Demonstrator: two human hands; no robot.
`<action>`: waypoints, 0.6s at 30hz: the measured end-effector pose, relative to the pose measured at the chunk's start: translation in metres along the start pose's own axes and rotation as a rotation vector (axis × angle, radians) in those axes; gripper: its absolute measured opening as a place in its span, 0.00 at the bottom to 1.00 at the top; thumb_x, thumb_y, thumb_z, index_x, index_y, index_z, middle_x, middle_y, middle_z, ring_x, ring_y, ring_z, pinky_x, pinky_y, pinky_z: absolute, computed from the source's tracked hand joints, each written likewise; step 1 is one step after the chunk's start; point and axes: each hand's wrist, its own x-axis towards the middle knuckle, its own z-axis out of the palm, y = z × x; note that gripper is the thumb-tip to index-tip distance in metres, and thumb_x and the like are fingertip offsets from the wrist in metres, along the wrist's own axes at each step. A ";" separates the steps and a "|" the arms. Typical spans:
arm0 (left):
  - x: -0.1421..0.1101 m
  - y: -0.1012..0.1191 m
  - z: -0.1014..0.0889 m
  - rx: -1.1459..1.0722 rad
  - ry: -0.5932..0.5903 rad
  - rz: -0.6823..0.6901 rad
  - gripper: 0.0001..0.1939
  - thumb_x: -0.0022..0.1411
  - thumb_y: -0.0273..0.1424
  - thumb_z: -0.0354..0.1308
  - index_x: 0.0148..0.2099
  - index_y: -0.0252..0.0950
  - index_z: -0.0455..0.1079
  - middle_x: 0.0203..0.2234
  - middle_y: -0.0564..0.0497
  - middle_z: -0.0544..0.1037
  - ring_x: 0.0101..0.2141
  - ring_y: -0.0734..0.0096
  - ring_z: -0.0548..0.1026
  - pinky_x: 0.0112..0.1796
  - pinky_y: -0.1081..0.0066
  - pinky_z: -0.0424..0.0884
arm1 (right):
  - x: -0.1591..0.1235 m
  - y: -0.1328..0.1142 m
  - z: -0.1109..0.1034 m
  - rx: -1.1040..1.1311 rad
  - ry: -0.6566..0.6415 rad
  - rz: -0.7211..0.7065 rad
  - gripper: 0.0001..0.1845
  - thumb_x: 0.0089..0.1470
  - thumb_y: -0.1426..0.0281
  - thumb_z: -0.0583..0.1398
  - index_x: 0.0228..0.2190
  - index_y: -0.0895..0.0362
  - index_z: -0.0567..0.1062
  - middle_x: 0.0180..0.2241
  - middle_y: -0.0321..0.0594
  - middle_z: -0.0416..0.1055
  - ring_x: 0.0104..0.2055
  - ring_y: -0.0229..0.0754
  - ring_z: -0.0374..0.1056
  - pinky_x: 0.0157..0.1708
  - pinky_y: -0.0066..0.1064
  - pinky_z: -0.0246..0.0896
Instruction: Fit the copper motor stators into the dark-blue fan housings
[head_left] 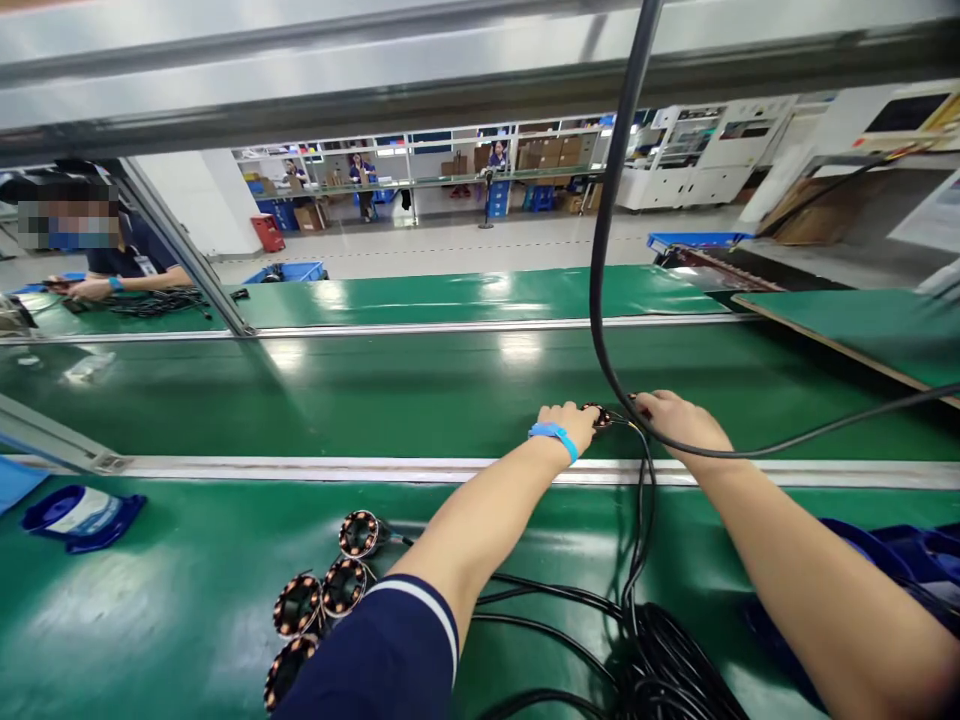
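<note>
Reaching over the rail, my left hand (564,428) wears a blue wristband. Its fingers are closed on a motor stator (600,416), a small ring with copper windings. Thin leads run from it towards a black cable (643,500). My right hand (679,420) is just to the right, fingers pinched together at a small dark piece that they mostly hide. On the near bench, several more stators stand to the left of my left arm, such as the uppermost stator (360,534). Their cables run to a black coil (667,665) between my arms.
A thick black cable (600,270) hangs in a loop before my right hand. Blue plastic parts lie at left (82,515) and beneath my right arm. A metal rail (300,468) divides the near bench from the green belt (420,390). A person (135,240) works at far left.
</note>
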 end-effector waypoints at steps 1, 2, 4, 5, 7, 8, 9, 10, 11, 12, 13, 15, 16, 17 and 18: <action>-0.004 -0.003 -0.002 0.006 -0.002 0.004 0.19 0.73 0.39 0.44 0.61 0.43 0.64 0.50 0.42 0.74 0.50 0.57 0.75 0.46 0.61 0.68 | 0.000 0.003 -0.001 0.047 -0.011 0.034 0.10 0.62 0.69 0.55 0.40 0.57 0.75 0.43 0.50 0.73 0.36 0.48 0.69 0.30 0.34 0.56; -0.012 -0.009 -0.005 0.017 -0.005 0.009 0.18 0.74 0.39 0.43 0.59 0.43 0.65 0.49 0.43 0.75 0.49 0.58 0.75 0.46 0.61 0.67 | 0.001 0.004 -0.001 0.100 -0.021 0.060 0.09 0.62 0.67 0.56 0.39 0.57 0.75 0.40 0.50 0.74 0.35 0.49 0.69 0.30 0.34 0.56; -0.039 -0.030 -0.015 0.050 -0.017 0.014 0.17 0.73 0.41 0.45 0.56 0.44 0.68 0.47 0.44 0.76 0.48 0.57 0.75 0.47 0.61 0.66 | 0.002 -0.005 -0.001 0.215 -0.036 0.071 0.11 0.61 0.61 0.59 0.39 0.56 0.74 0.36 0.48 0.75 0.35 0.49 0.69 0.31 0.34 0.58; -0.058 -0.044 -0.021 0.070 -0.021 0.008 0.16 0.72 0.42 0.46 0.55 0.45 0.69 0.46 0.44 0.77 0.48 0.56 0.75 0.47 0.60 0.65 | 0.003 -0.015 0.000 0.277 -0.042 0.054 0.13 0.60 0.59 0.59 0.39 0.55 0.74 0.36 0.46 0.75 0.35 0.49 0.69 0.32 0.34 0.59; -0.103 -0.075 -0.033 0.111 -0.032 -0.026 0.15 0.71 0.42 0.50 0.53 0.46 0.70 0.45 0.45 0.77 0.48 0.55 0.74 0.49 0.59 0.64 | 0.005 -0.047 0.001 0.399 -0.057 -0.012 0.15 0.59 0.56 0.60 0.39 0.53 0.74 0.37 0.42 0.75 0.35 0.46 0.70 0.33 0.33 0.60; -0.129 -0.091 -0.038 0.131 -0.042 -0.058 0.14 0.70 0.42 0.51 0.53 0.46 0.70 0.44 0.45 0.77 0.48 0.54 0.74 0.49 0.58 0.63 | 0.006 -0.067 0.002 0.454 -0.069 -0.057 0.15 0.57 0.55 0.61 0.39 0.53 0.74 0.37 0.40 0.76 0.35 0.45 0.70 0.34 0.32 0.61; -0.154 -0.106 -0.041 0.146 -0.061 -0.094 0.13 0.69 0.41 0.53 0.52 0.45 0.71 0.42 0.44 0.78 0.48 0.54 0.74 0.49 0.58 0.63 | 0.007 -0.090 0.002 0.505 -0.083 -0.107 0.15 0.57 0.55 0.61 0.39 0.52 0.74 0.35 0.39 0.75 0.34 0.44 0.70 0.34 0.32 0.61; -0.179 -0.118 -0.044 0.157 -0.082 -0.133 0.12 0.69 0.39 0.54 0.51 0.44 0.72 0.41 0.44 0.78 0.47 0.53 0.75 0.49 0.57 0.64 | 0.006 -0.115 0.002 0.550 -0.100 -0.163 0.15 0.56 0.54 0.61 0.39 0.51 0.74 0.33 0.37 0.75 0.32 0.43 0.69 0.34 0.31 0.61; -0.203 -0.129 -0.045 0.160 -0.105 -0.172 0.12 0.68 0.38 0.54 0.50 0.43 0.73 0.39 0.44 0.78 0.46 0.52 0.76 0.48 0.57 0.65 | 0.005 -0.140 0.002 0.590 -0.119 -0.223 0.16 0.55 0.54 0.61 0.38 0.51 0.74 0.31 0.35 0.75 0.31 0.43 0.68 0.34 0.31 0.61; -0.224 -0.138 -0.046 0.154 -0.127 -0.204 0.11 0.68 0.37 0.55 0.49 0.42 0.73 0.38 0.44 0.79 0.44 0.53 0.76 0.47 0.58 0.66 | 0.002 -0.165 0.001 0.626 -0.141 -0.294 0.16 0.55 0.53 0.61 0.38 0.50 0.74 0.30 0.34 0.74 0.31 0.42 0.68 0.34 0.31 0.61; -0.243 -0.144 -0.045 0.138 -0.146 -0.227 0.11 0.68 0.37 0.54 0.48 0.41 0.74 0.37 0.44 0.79 0.43 0.53 0.77 0.46 0.59 0.67 | -0.003 -0.189 0.000 0.659 -0.165 -0.366 0.16 0.55 0.53 0.61 0.38 0.50 0.74 0.30 0.33 0.74 0.30 0.42 0.68 0.34 0.31 0.61; -0.273 -0.151 -0.043 0.079 -0.163 -0.248 0.12 0.70 0.38 0.52 0.48 0.41 0.74 0.38 0.44 0.79 0.42 0.55 0.78 0.45 0.61 0.69 | -0.014 -0.232 -0.001 0.710 -0.215 -0.512 0.14 0.55 0.55 0.61 0.37 0.50 0.74 0.31 0.33 0.74 0.31 0.41 0.67 0.35 0.30 0.61; -0.285 -0.153 -0.041 0.038 -0.158 -0.250 0.13 0.70 0.38 0.51 0.48 0.41 0.74 0.39 0.44 0.79 0.42 0.55 0.78 0.45 0.61 0.69 | -0.021 -0.251 -0.001 0.730 -0.238 -0.580 0.12 0.55 0.57 0.61 0.37 0.51 0.74 0.33 0.33 0.74 0.33 0.41 0.68 0.37 0.30 0.61; -0.296 -0.154 -0.040 -0.007 -0.143 -0.253 0.14 0.71 0.39 0.50 0.49 0.41 0.74 0.39 0.45 0.80 0.42 0.55 0.78 0.46 0.61 0.69 | -0.027 -0.268 -0.001 0.745 -0.259 -0.641 0.11 0.55 0.59 0.61 0.37 0.52 0.74 0.35 0.34 0.75 0.35 0.41 0.68 0.39 0.30 0.61; -0.306 -0.154 -0.038 -0.056 -0.118 -0.259 0.15 0.71 0.39 0.49 0.50 0.41 0.74 0.39 0.45 0.80 0.43 0.55 0.78 0.47 0.60 0.69 | -0.033 -0.283 0.000 0.755 -0.280 -0.695 0.10 0.55 0.61 0.61 0.37 0.53 0.74 0.37 0.35 0.75 0.37 0.42 0.69 0.41 0.31 0.61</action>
